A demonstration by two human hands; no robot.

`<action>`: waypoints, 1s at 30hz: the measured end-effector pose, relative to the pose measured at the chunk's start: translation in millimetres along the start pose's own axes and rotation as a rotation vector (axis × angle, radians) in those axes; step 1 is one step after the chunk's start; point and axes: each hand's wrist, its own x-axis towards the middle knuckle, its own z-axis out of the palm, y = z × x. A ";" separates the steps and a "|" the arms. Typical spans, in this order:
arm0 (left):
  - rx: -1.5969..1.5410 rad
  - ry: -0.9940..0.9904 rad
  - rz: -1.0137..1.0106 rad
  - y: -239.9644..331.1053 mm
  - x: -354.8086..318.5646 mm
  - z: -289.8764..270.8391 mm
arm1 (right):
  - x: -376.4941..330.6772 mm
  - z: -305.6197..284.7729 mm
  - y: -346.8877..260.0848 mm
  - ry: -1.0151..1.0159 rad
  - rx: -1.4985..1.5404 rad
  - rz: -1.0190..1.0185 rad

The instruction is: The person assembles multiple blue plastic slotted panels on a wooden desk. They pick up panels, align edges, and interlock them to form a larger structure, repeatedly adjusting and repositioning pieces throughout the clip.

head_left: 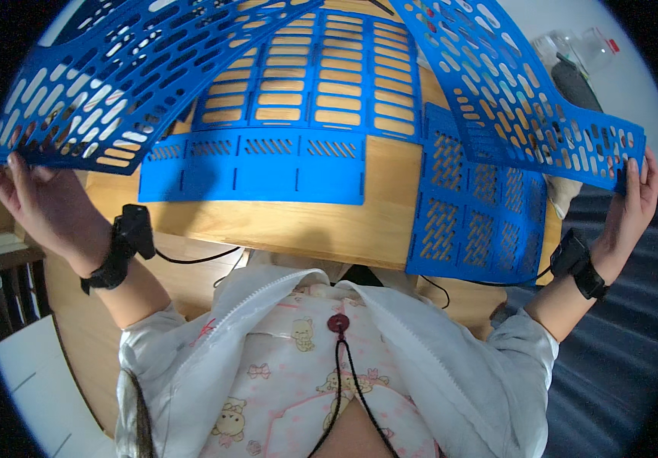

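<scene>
My left hand (58, 210) is closed on the near left corner of a blue perforated plastic panel (127, 95), which is raised and tilted over the table's left side. At the right, my right hand (634, 202) pinches the near corner of a blue slotted panel (524, 126), also lifted and slightly bent. Both raised panels run out of view at the top, so I cannot tell whether they join. Beneath them lies a flat blue panel with rows of slots (312, 69). A strip-like blue panel (260, 182) and another perforated blue panel (451, 198) lie near the table's front edge.
The wooden table (390, 183) has a curved-looking front edge close to my body. A clear plastic bottle with a red cap (592, 49) is at the upper right. Ridged dark blue material (611, 328) spreads at the right. Thin cables hang from my black wrist straps.
</scene>
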 end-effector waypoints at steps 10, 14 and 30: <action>0.050 -0.019 -0.109 -19.2 1.9 -4.8 | -18.2 -38.1 -19.5 0.214 -0.065 -0.018; -0.145 -0.063 -0.184 -20.1 -0.3 3.5 | -27.1 -60.3 -23.4 0.276 -0.100 -0.051; -0.253 -0.208 -0.292 -23.8 -13.3 47.7 | -39.8 -83.6 -9.6 0.463 0.020 -0.142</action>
